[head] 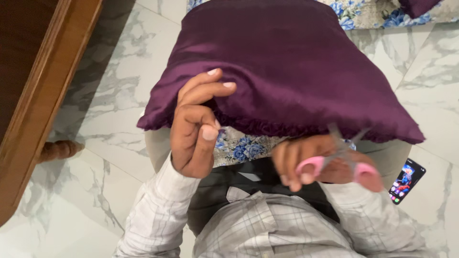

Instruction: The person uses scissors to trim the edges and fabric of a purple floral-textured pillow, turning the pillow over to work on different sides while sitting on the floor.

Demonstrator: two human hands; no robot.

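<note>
A dark purple satin pillow [287, 62] with a frilled edge lies across my lap, over a blue floral cloth [241, 145]. My left hand [196, 126] is raised at the pillow's near edge, thumb and forefinger pinched together; I cannot tell if anything thin is between them. My right hand [325, 162], blurred by motion, holds pink-handled scissors [342, 155] with the grey blades pointing up toward the pillow's frill.
A phone [406, 180] with a lit screen lies on the white marble floor [110, 95] at the right. A wooden furniture frame [43, 95] with a turned leg stands at the left. More floral fabric [368, 14] lies at the top.
</note>
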